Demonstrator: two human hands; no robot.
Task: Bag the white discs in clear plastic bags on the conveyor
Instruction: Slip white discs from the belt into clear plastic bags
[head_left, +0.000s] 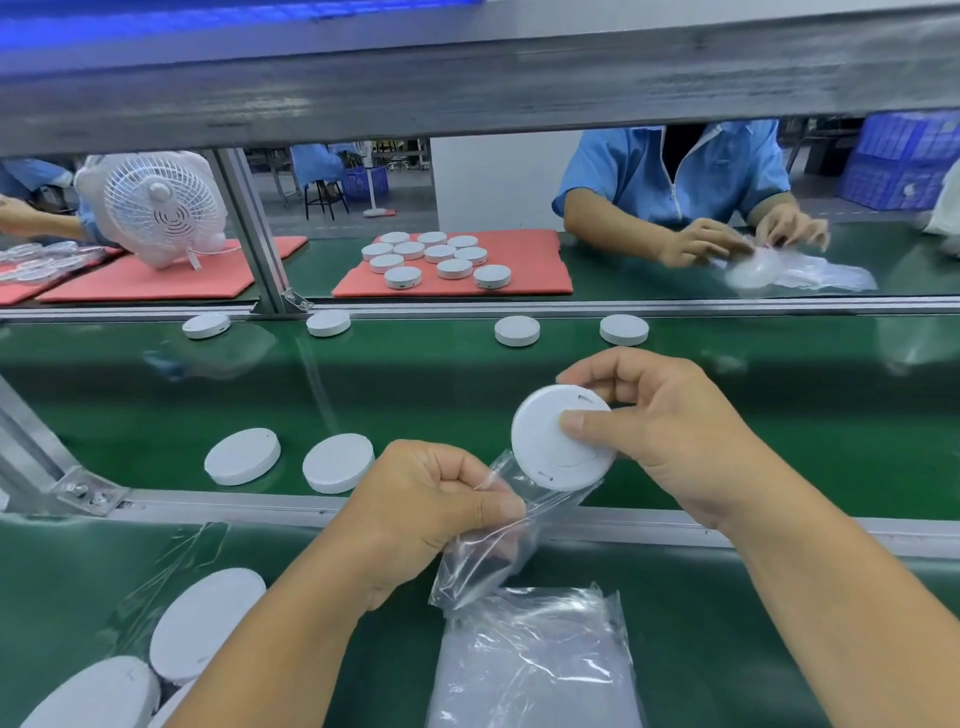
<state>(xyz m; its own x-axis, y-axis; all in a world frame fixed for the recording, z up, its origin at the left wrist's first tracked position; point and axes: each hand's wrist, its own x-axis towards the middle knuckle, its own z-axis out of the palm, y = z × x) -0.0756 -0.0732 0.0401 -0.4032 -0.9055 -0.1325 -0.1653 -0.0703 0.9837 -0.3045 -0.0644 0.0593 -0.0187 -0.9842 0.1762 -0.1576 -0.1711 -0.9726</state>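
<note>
Disc (558, 447), white, rigid and probably light, sits tilted in the right hand (670, 431), thumb on its face and fingers (597, 374) behind its rim, its lower edge at the mouth of the clear bag (488, 545). The left hand (421, 514) pinches that flimsy, slippery film, best gripped at the lip. More discs (337, 462) wait on the green conveyor (156, 405), and spare bags (535, 660) lie on the desk.

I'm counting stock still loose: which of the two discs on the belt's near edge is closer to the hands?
The right one, just beside the left hand; the other disc lies farther left.
</note>
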